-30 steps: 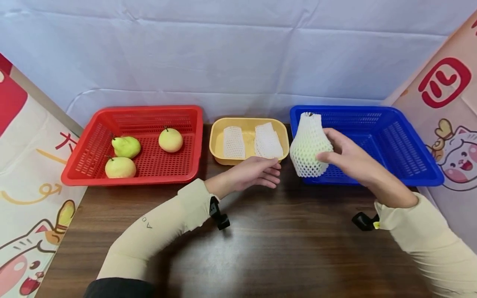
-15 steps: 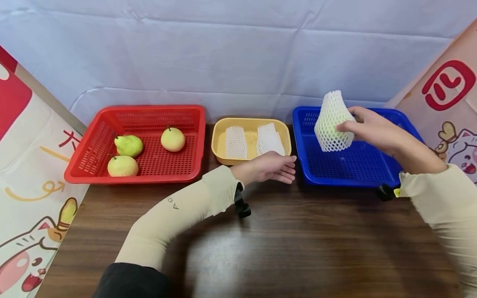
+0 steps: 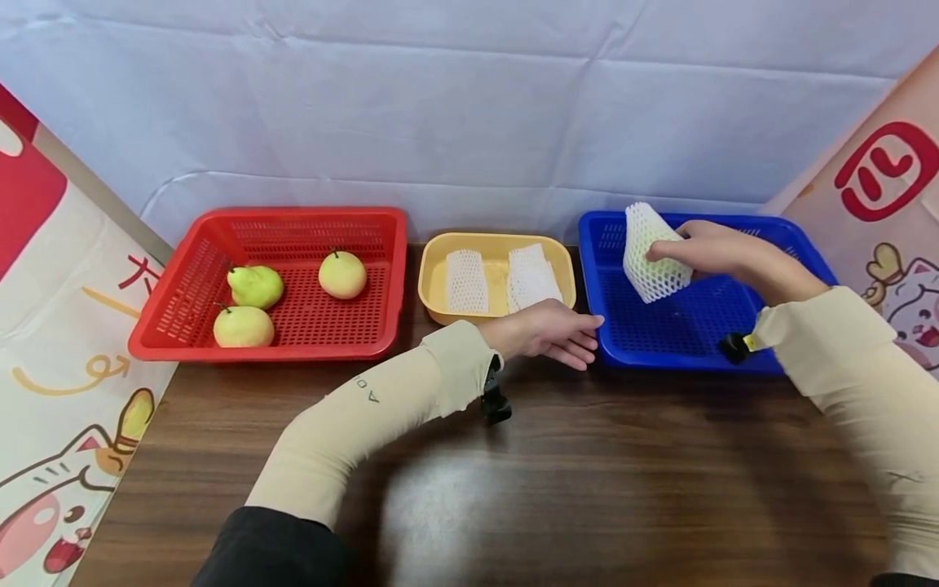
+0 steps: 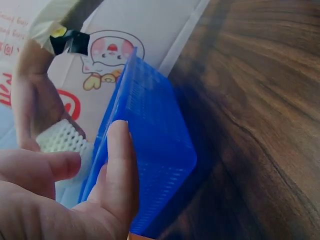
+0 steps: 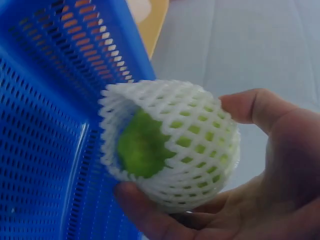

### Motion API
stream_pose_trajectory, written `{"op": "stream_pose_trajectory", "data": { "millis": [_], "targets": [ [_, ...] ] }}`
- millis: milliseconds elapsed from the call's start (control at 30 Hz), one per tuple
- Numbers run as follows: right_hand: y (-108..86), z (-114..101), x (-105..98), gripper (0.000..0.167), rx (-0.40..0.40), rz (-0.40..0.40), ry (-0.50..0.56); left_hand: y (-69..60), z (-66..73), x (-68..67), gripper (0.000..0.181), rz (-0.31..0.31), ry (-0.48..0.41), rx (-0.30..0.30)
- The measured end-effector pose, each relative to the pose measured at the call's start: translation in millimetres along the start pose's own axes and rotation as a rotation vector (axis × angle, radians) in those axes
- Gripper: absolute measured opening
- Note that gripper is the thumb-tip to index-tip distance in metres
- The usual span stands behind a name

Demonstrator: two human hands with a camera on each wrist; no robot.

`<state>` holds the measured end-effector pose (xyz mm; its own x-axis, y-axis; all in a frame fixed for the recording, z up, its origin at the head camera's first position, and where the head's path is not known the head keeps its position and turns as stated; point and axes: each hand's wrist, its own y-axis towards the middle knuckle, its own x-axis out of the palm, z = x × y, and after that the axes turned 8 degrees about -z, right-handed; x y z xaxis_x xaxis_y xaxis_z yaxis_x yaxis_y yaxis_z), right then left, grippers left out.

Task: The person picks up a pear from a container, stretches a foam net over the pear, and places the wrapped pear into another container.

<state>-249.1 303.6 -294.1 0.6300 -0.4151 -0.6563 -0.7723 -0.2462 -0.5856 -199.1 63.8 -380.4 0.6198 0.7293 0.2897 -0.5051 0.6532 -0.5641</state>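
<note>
My right hand (image 3: 722, 249) grips a green fruit in a white foam net (image 3: 653, 257) above the left part of the blue basket (image 3: 682, 360). In the right wrist view, thumb and fingers (image 5: 145, 212) wrap the net (image 5: 200, 145), and the green fruit (image 5: 142, 145) shows through its open end. My left hand (image 3: 553, 330), fingers relaxed and holding nothing, is at the blue basket's left edge. The left wrist view has its fingers (image 4: 122, 165) beside the basket's rim; whether they touch it, I cannot tell.
A yellow tray (image 3: 499, 244) between the baskets holds white foam nets (image 3: 466, 281). The red basket (image 3: 257, 355) at the left holds a green pear (image 3: 257, 287) and two round yellow pears (image 3: 342, 275). Behind them hangs a pale cloth (image 3: 367, 106).
The right hand has carried the netted fruit rightward from the blue basket's left edge to above its inside, lastly lowering slightly. The left hand has moved right, to the blue basket's edge.
</note>
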Motion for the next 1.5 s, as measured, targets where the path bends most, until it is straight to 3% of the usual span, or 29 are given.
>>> {"op": "stream_pose_trajectory", "data": {
  "millis": [233,567,867,1233,1500],
  "targets": [
    [20.4,-0.2,-0.8,0.06,0.018,-0.073,-0.044,3.6,-0.3,2.4,0.024,0.004,0.022,0.0],
    [49.0,-1.4,5.7,0.071,0.101,-0.187,-0.078,6.8,-1.2,4.4,0.028,0.019,0.026,-0.015],
    [68.6,5.8,15.4,0.077,0.155,-0.24,0.036,9.3,1.1,6.2,0.028,0.038,0.049,-0.025],
    [81.9,4.0,24.5,0.061,0.15,-0.265,0.102,11.3,2.7,8.1,0.029,0.054,0.044,-0.021],
    [85.3,1.8,23.4,0.061,0.15,-0.273,0.142,9.8,4.1,7.4,0.03,0.052,0.055,-0.022]
  ]
}}
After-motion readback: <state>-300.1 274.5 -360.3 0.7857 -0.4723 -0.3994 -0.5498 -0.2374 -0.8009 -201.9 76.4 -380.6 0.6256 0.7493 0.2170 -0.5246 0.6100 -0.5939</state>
